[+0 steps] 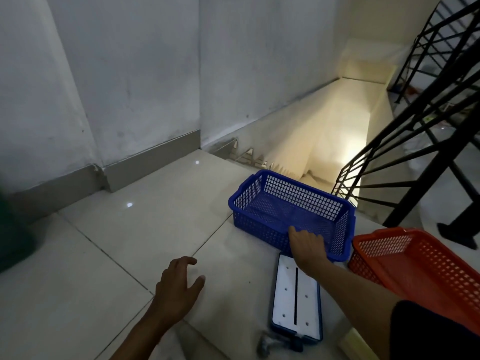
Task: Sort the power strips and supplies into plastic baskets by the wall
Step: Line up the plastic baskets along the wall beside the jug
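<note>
An empty blue mesh basket (262,196) sits on the tiled floor at the top of a stairwell. My right hand (307,246) grips its near rim, fingers curled over the edge. To its right stands an empty orange mesh basket (415,266), partly behind my right forearm. A white power strip with a dark blue edge (296,300) lies face down on the floor below the blue basket, its grey cable and plug (272,344) at the bottom. My left hand (179,287) hovers over the floor to the left, fingers spread, holding nothing.
A staircase (324,131) drops away just behind the blue basket, with a black metal railing (405,162) on the right. White walls with a grey skirting (145,162) bound the landing on the left. A pale yellow object (355,344) lies at the bottom edge.
</note>
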